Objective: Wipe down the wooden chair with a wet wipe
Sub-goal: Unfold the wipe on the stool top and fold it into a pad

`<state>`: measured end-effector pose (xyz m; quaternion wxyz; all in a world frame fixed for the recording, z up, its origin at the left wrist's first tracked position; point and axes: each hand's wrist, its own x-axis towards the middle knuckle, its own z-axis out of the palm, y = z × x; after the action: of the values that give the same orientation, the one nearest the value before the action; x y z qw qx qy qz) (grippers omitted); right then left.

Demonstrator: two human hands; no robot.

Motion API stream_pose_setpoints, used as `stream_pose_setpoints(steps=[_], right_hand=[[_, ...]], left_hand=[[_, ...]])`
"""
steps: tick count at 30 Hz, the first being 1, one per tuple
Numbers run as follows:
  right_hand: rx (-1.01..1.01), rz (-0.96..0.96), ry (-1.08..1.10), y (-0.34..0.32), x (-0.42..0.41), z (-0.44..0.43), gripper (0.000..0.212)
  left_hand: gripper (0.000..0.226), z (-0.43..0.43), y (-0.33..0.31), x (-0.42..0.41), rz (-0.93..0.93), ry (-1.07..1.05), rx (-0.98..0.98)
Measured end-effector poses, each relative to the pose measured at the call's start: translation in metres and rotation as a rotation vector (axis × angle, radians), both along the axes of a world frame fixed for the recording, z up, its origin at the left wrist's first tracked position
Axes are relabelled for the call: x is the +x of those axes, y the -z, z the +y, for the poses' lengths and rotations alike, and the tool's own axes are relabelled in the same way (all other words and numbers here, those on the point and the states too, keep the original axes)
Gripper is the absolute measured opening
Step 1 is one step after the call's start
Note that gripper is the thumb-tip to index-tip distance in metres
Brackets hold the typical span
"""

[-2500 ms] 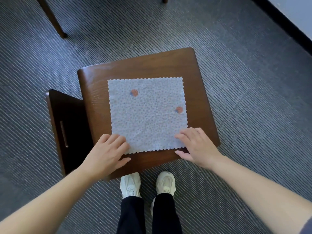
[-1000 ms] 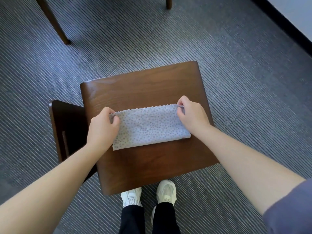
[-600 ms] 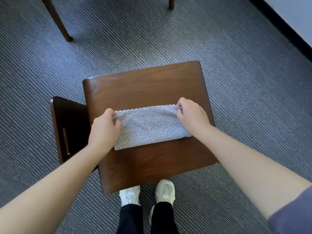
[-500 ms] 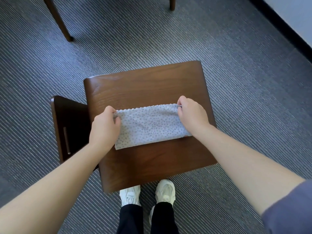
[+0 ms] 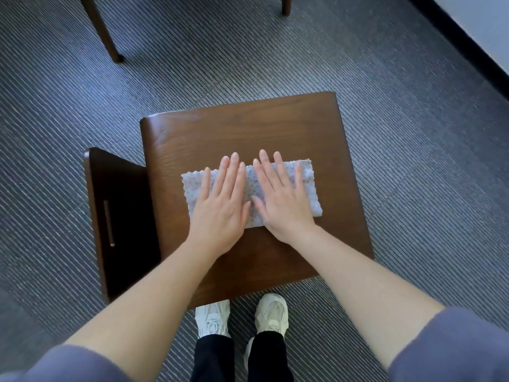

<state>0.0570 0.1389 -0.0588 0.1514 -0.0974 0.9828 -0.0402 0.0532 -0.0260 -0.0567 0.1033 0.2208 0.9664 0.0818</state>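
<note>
Wooden chair seat (image 5: 275, 125), folded wet wipe (image 5: 308, 183), both your palms flat on it.

Head view: your left hand (image 5: 220, 205) and right hand (image 5: 281, 199) lie side by side, fingers spread and extended, pressing the speckled grey wipe down at the middle of the dark brown seat; neither pinches anything. Its scalloped left edge and right end stick out past your hands. The chair back (image 5: 121, 216) stands at the seat's left. Your white sneakers (image 5: 242, 315) sit on the striped grey carpet (image 5: 413, 133) just below the seat's near edge.
</note>
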Motion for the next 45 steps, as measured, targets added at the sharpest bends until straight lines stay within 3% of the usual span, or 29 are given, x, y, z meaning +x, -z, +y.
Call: stream_pose_setpoints(steps=[6, 15, 25, 31, 34, 38, 40, 43, 45], right_hand=[[0.013, 0.035, -0.017, 0.011, 0.000, 0.006, 0.068], [0.102, 0.027, 0.162, 0.000, 0.013, 0.045, 0.072], [0.001, 0.059, 0.024, 0.014, 0.000, 0.005, 0.066], [0.020, 0.023, -0.140, 0.007, -0.022, 0.014, 0.066], [-0.056, 0.048, -0.071, -0.010, -0.016, 0.022, 0.065], [-0.088, 0.116, -0.072, -0.032, 0.024, 0.025, 0.059], [-0.053, 0.039, -0.090, -0.034, 0.045, 0.019, 0.059], [-0.020, -0.089, 0.090, -0.030, 0.048, 0.016, 0.061], [-0.005, -0.149, 0.160, -0.024, 0.035, 0.021, 0.066]], left_hand=[[0.074, -0.026, 0.018, 0.001, 0.020, 0.039, -0.068], [0.075, -0.052, 0.003, 0.001, 0.052, -0.081, -0.099], [0.071, -0.021, 0.018, -0.004, 0.052, 0.021, -0.081], [0.072, -0.015, 0.005, 0.008, 0.012, -0.134, -0.046], [0.069, -0.021, -0.011, 0.023, -0.059, -0.193, -0.060], [0.053, -0.039, -0.035, 0.029, -0.045, -0.085, -0.057], [0.047, -0.047, -0.040, 0.032, -0.019, -0.023, -0.058], [0.029, -0.057, -0.039, 0.039, -0.008, 0.116, -0.079], [0.032, -0.063, -0.033, 0.041, 0.039, 0.236, -0.050]])
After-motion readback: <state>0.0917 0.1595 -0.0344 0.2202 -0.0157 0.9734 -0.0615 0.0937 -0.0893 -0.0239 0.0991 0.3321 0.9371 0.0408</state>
